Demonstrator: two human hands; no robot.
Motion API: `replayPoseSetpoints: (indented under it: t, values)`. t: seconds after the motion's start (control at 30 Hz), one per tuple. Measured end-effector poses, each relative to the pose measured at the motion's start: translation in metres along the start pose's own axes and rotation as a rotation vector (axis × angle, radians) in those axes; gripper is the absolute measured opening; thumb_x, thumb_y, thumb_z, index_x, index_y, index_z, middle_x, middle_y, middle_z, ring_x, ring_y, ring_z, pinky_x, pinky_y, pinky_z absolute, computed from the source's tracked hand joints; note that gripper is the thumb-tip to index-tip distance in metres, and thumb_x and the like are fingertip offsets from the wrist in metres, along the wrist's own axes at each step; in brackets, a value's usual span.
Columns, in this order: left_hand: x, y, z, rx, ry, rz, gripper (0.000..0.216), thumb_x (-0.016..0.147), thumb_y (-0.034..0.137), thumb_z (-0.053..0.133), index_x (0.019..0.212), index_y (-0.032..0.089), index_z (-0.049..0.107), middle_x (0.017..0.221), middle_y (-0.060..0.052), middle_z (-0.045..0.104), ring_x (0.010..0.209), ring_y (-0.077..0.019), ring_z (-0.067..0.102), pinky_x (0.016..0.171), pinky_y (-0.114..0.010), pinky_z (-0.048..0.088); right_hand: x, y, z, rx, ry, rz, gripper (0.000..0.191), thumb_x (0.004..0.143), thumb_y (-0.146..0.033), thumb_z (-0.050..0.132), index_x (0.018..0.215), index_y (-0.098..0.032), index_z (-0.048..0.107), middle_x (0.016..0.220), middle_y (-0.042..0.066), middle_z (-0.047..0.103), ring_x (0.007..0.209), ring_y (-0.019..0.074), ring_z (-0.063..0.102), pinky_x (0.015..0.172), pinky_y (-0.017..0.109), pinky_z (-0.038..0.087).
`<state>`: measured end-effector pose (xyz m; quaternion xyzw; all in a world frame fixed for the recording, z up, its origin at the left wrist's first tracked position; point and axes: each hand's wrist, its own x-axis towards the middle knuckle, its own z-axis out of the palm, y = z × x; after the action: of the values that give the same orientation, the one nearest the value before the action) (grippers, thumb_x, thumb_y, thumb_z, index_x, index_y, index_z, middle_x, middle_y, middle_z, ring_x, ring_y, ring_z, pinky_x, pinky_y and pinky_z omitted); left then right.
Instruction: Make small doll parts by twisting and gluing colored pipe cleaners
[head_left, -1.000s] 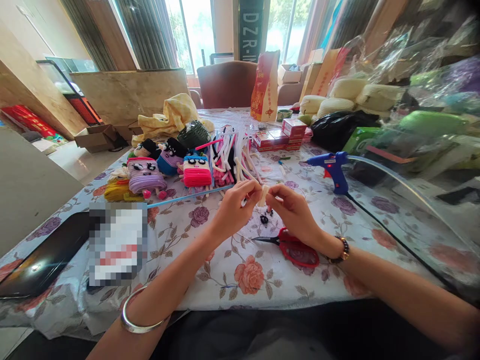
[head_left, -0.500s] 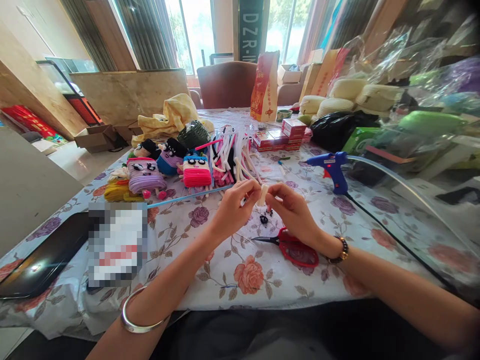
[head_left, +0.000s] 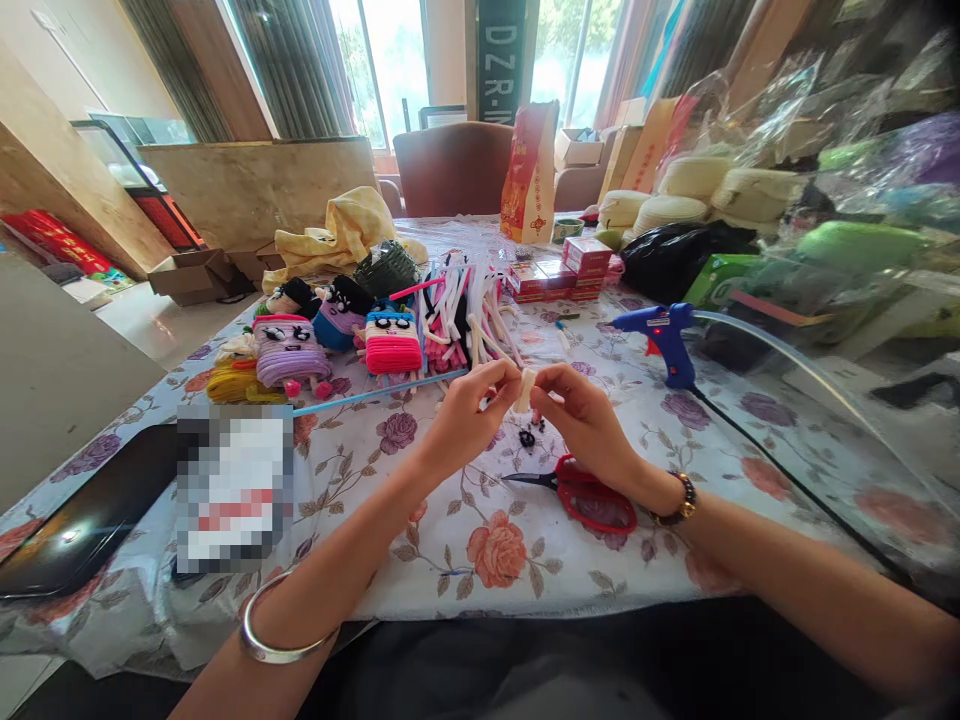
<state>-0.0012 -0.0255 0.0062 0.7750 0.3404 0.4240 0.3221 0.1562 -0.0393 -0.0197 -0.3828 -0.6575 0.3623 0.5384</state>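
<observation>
We hold the cream strip (head_left: 526, 388) nearly upright, top leaning right; left hand (head_left: 471, 408) and right hand (head_left: 583, 418) pinch it, angled inward.

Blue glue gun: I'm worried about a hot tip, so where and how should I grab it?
Probably by the handle, from your right, palm behind it, reaching round toward the red trigger. The handle drops below the gun's blue body, and the nozzle points left, away from that side. Avoid the black cord and clear rod trailing rightward.
</observation>
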Motion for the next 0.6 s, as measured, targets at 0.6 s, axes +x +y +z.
replayPoseSetpoints:
  t: [0.6]
  values:
    - [0.0001,0.004,-0.0008,0.159,0.064,0.095,0.015,0.086,0.016,0.047,0.071,0.017,0.049,0.072,0.001,0.05,0.071,-0.0111,0.046,0.07,-0.022,0.04,-0.0009,0.0004,0.0002,-0.093,0.054,-0.018,0.014,0.085,-0.035,0.055,0.082,-0.021,0.055,0.08,0.0,0.057,0.069,0.0105,0.051,0.065,0.025,0.047]
